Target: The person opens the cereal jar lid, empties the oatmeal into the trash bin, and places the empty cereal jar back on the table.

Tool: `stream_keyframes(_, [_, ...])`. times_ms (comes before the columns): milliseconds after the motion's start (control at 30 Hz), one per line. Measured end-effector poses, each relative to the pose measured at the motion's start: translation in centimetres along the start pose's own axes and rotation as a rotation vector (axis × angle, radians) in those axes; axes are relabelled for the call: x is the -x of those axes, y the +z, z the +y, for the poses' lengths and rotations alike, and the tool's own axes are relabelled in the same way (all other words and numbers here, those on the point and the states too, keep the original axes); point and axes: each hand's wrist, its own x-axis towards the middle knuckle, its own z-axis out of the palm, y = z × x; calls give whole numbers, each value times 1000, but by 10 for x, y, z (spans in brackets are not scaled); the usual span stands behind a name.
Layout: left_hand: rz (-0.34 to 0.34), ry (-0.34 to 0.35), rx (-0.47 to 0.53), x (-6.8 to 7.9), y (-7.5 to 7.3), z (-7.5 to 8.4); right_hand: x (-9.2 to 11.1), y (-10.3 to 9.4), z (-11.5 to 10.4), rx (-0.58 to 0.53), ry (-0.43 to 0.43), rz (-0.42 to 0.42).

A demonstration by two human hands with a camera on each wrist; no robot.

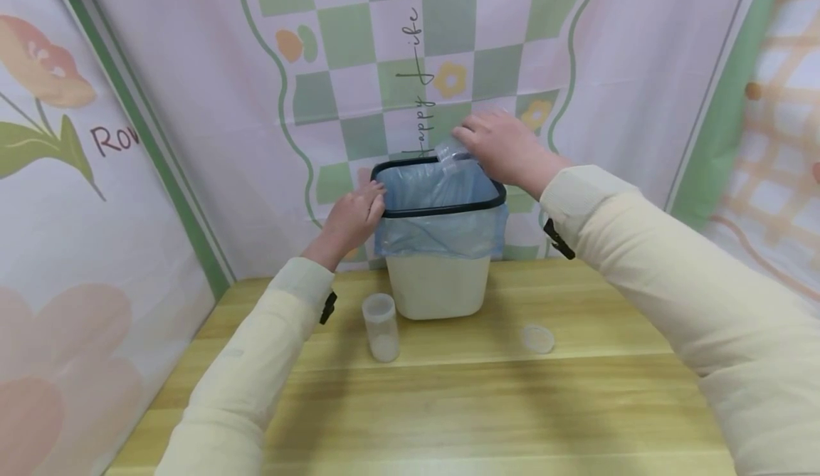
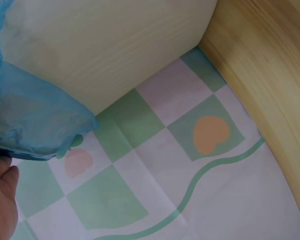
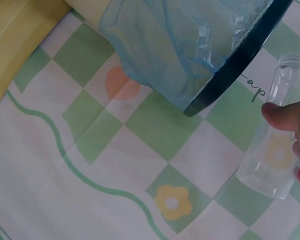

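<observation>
A cream trash bin [image 1: 438,287] stands at the back of the wooden table, lined with a blue plastic bag [image 1: 442,235] folded over its black rim [image 1: 442,211]. My left hand [image 1: 354,214] grips the rim on the left side; in the left wrist view, fingers [image 2: 5,175] bend against that rim. Over the bin's right side, my right hand [image 1: 502,147] holds a clear plastic bottle [image 3: 267,155], tilted with its threaded, uncapped mouth toward the bag's opening. Its contents, if any, are hidden in the head view.
In front of the bin, to the left, a translucent cylindrical container [image 1: 381,328] stands upright. A round clear lid [image 1: 538,339] lies flat on the table to the right. Printed curtains [image 1: 192,70] hang close behind the bin and along both sides of the table [image 1: 448,405].
</observation>
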Motion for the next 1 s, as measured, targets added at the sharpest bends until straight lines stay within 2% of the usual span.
stream_keyframes(333, [5, 5, 6, 0, -1, 1, 11, -1, 5, -183, 215, -88])
stream_keyframes(533, [-8, 3, 11, 1, 0, 1, 19, 0, 6, -296, 317, -113])
stream_keyframes(633, [-16, -2, 14, 2, 0, 1, 23, 2, 5, -342, 351, -120])
stream_keyframes(833, [-16, 2, 7, 0, 0, 1, 32, 5, 10, -395, 388, -79])
stream_keyframes(1000, [-8, 3, 2, 0, -1, 1, 38, 4, 14, -440, 430, -90])
